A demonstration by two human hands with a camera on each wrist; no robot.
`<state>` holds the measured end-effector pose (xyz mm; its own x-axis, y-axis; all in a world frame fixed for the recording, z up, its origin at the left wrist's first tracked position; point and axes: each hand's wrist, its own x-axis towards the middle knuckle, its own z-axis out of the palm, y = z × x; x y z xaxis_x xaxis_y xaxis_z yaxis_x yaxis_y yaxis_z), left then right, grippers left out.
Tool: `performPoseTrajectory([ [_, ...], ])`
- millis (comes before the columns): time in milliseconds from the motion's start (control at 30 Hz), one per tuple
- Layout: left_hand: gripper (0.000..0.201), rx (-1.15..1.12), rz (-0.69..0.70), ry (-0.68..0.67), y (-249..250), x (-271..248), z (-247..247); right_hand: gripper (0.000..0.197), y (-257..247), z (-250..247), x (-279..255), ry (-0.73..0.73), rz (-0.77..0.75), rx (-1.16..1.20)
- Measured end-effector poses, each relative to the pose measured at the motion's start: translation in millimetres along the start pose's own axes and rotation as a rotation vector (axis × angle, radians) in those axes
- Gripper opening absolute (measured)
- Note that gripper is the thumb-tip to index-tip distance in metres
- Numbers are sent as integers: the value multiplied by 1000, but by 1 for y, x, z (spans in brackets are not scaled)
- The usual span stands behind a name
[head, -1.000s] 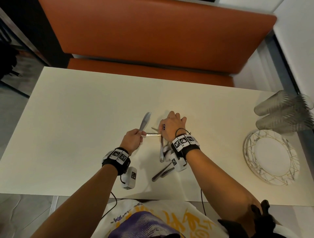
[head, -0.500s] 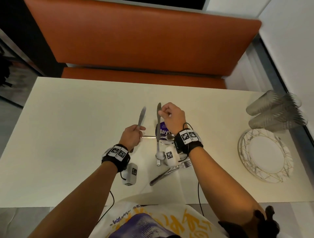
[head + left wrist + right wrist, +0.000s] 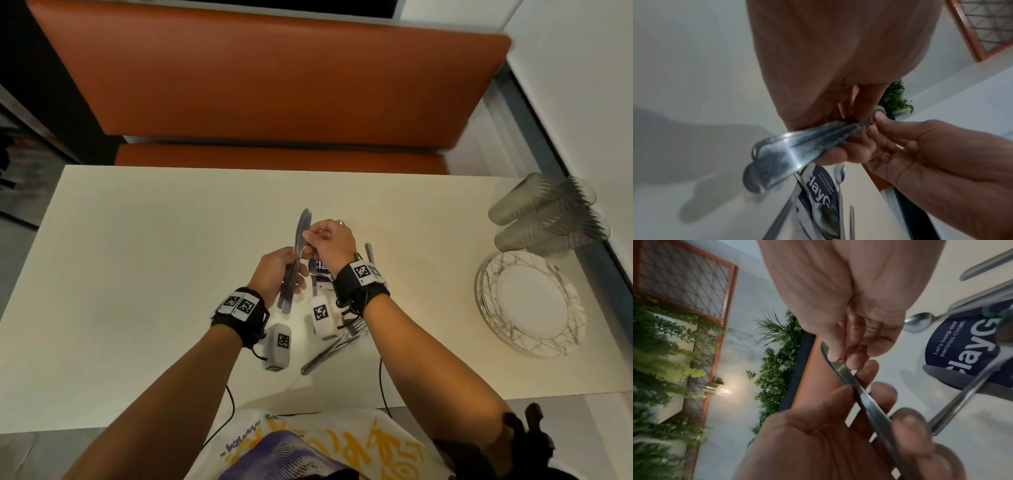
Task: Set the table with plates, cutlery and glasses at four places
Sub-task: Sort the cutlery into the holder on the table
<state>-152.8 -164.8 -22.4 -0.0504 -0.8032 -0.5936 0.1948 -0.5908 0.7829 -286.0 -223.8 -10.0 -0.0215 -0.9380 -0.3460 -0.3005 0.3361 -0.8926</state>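
Just above the middle of the cream table (image 3: 137, 274), my left hand (image 3: 279, 270) grips two steel knives (image 3: 301, 233) by their handles, blades pointing away from me. My right hand (image 3: 330, 241) pinches the blade of one of them with its fingertips, close against my left hand. The left wrist view shows the rounded knife handles (image 3: 789, 152) side by side in the left fingers. In the right wrist view the thin knife (image 3: 859, 391) runs between both hands. More cutlery lies under my right wrist: a fork (image 3: 346, 334) and a spoon (image 3: 918, 322).
A purple printed packet (image 3: 320, 269) lies among the loose cutlery. A stack of patterned plates (image 3: 486, 308) sits at the right edge, with several ribbed glasses (image 3: 544, 216) lying just beyond it. An orange bench (image 3: 274, 85) runs along the table's far side.
My right hand lifted a second knife from the pile and brought it left against the knife in my left hand, which now holds both.
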Motion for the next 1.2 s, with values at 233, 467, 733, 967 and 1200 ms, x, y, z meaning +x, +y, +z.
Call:
performPoseTrajectory([
  [233, 36, -119, -62, -53, 1, -1, -4, 22, 0, -9, 3, 12, -76, -154],
  [467, 31, -113, -124, -68, -6, 4, -11, 53, -7, -18, 5, -118, -267, -272],
  [733, 28, -82, -181, -26, -9, 6, -10, 31, 1, -18, 14, -156, -256, -220],
  [967, 27, -10, -237, 57, -12, 16, -15, 29, 12, -19, 29, -145, -162, -246],
  [1200, 26, -21, -253, 126, -17, 18, -28, 23, 47, -11, 41, -203, 69, -791],
])
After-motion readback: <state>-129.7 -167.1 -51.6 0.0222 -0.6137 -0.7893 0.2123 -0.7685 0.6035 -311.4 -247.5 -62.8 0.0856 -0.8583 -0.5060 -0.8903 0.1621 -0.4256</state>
